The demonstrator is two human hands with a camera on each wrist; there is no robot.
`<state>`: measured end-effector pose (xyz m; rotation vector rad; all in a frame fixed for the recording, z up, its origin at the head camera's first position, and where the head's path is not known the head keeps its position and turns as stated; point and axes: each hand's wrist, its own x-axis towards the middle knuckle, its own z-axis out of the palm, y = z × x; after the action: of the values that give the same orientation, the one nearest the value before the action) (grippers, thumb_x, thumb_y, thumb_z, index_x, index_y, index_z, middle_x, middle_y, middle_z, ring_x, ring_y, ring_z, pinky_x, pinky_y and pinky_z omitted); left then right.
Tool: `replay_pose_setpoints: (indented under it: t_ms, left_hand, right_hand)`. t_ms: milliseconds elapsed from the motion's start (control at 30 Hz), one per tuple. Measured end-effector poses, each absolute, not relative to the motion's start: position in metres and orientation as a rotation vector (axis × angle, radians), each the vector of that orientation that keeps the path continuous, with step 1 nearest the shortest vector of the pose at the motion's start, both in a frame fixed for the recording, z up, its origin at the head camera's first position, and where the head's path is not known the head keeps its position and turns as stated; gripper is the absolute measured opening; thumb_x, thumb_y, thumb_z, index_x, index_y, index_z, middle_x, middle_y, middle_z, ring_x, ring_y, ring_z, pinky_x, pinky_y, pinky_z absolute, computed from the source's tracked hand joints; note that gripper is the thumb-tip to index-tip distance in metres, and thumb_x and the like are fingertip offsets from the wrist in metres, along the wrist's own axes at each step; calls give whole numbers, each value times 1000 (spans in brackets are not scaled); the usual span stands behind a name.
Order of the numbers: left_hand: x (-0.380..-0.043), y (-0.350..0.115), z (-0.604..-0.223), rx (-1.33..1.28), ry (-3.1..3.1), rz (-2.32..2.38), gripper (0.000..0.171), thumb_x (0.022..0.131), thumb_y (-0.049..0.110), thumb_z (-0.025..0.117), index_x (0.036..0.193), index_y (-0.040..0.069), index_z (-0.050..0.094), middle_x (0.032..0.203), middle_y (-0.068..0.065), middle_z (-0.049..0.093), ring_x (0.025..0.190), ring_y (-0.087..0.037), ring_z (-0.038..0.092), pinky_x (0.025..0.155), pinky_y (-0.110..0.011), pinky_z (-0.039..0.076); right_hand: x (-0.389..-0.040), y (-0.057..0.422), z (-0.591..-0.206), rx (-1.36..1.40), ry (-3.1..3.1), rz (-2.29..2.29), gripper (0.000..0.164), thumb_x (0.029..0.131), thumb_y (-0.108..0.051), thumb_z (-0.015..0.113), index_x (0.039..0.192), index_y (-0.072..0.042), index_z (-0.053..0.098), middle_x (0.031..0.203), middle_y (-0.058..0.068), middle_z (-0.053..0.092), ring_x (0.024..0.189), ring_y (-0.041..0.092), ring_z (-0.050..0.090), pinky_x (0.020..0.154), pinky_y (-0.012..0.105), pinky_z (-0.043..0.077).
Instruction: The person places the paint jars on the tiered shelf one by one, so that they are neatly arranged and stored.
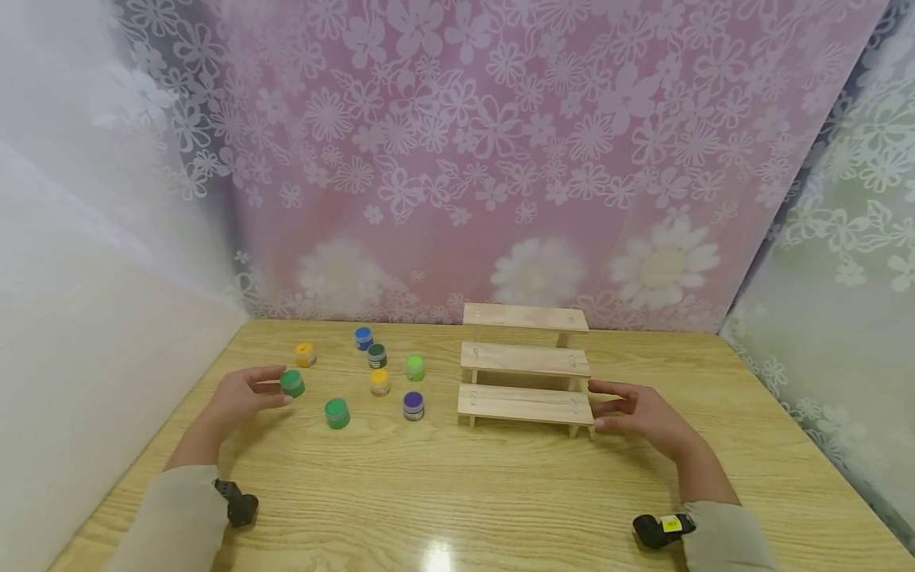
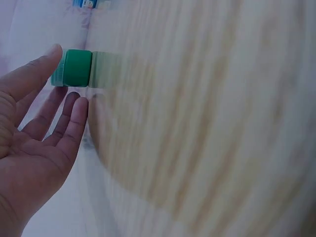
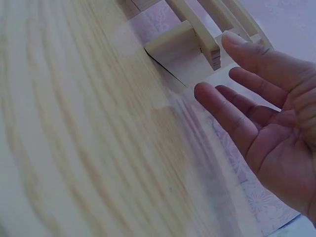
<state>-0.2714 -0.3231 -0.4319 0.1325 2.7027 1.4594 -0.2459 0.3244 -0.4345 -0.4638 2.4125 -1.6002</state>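
In the head view my left hand (image 1: pixel 246 395) is at a small green paint jar (image 1: pixel 291 384), thumb on one side and fingers on the other. The left wrist view has the thumb and a fingertip at opposite edges of this jar (image 2: pixel 77 68), which sits low at the tabletop. My right hand (image 1: pixel 641 415) is beside the right end of a three-step wooden rack (image 1: pixel 525 403), fingers spread apart. From the right wrist, the thumb tip appears close to the end of a rack board (image 3: pixel 210 49), with nothing held in the hand (image 3: pixel 276 133).
Between the hands stand more paint jars: green (image 1: pixel 337 413), purple (image 1: pixel 413 406), light green (image 1: pixel 415 368), dark green (image 1: pixel 376 356), blue (image 1: pixel 364 338) and two yellow ones (image 1: pixel 380 383). A flowered curtain (image 1: pixel 500 159) hangs behind the wooden table (image 1: pixel 400 492).
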Motion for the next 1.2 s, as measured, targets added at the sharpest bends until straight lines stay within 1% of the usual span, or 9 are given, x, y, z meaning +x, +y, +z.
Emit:
replay_pose_setpoints:
  t_ms: [133, 267, 333, 500, 567, 800, 1000, 1100, 1200]
  left_hand:
    - [-274, -322, -436, 87, 2704, 1453, 68, 86, 23, 77, 142, -2, 47, 136, -27, 52, 123, -42, 51, 100, -55, 43]
    - [-276, -320, -436, 97, 2730, 1437, 64, 87, 19, 77, 140, -3, 49, 135, -27, 53, 120, -42, 54, 98, -54, 46]
    - [-277, -319, -436, 104, 2754, 1415, 64, 86, 19, 77, 139, -4, 50, 133, -27, 55, 117, -41, 56, 94, -50, 49]
    - [-284, -319, -442, 125, 2817, 1376, 59, 85, 22, 78, 133, -4, 56, 123, -26, 61, 110, -40, 60, 79, -40, 57]
    - [-286, -318, -445, 140, 2838, 1366, 56, 85, 24, 78, 130, -4, 59, 121, -25, 62, 107, -39, 61, 76, -38, 57]
    - [-286, -317, -446, 119, 2852, 1366, 53, 85, 30, 78, 126, -1, 62, 118, -20, 64, 110, -37, 61, 86, -44, 54]
    - [-282, -316, -441, 70, 2784, 1437, 62, 84, 38, 77, 131, 3, 59, 131, -20, 56, 118, -38, 56, 92, -47, 51]
    - [-279, -313, -438, 65, 2751, 1473, 64, 84, 40, 77, 133, 3, 57, 134, -20, 54, 118, -37, 55, 92, -46, 52]
    - [-276, -309, -434, 87, 2733, 1518, 64, 84, 38, 77, 133, 2, 57, 129, -20, 58, 115, -35, 57, 89, -43, 53]
  right_hand:
    - [-247, 322, -434, -431, 2412, -1598, 70, 84, -16, 78, 143, 2, 45, 143, 27, 44, 116, 31, 59, 84, 33, 56]
    - [-249, 320, -433, -417, 2388, -1609, 69, 84, -15, 78, 143, 2, 47, 144, 26, 43, 110, 17, 61, 84, 34, 56]
    - [-250, 319, -432, -408, 2380, -1611, 68, 84, -15, 79, 142, 2, 48, 138, 27, 49, 107, 14, 62, 84, 35, 56]
    - [-252, 318, -432, -391, 2371, -1598, 66, 82, -14, 80, 139, 4, 51, 119, 21, 61, 100, 18, 62, 82, 35, 56]
    - [-252, 318, -432, -389, 2373, -1590, 65, 82, -14, 80, 137, 4, 52, 117, 20, 62, 100, 19, 62, 81, 34, 55]
    - [-253, 316, -433, -392, 2383, -1582, 62, 82, -14, 80, 136, 4, 54, 112, 19, 63, 98, 20, 62, 80, 33, 55]
    - [-253, 317, -434, -396, 2388, -1588, 63, 82, -13, 79, 137, 4, 53, 114, 18, 63, 98, 19, 62, 79, 33, 56]
    - [-253, 317, -435, -397, 2389, -1589, 63, 82, -14, 80, 137, 4, 53, 111, 18, 64, 97, 19, 63, 79, 33, 56]
    - [-253, 317, -436, -401, 2385, -1592, 64, 82, -14, 80, 137, 4, 52, 110, 18, 65, 96, 19, 63, 79, 32, 56]
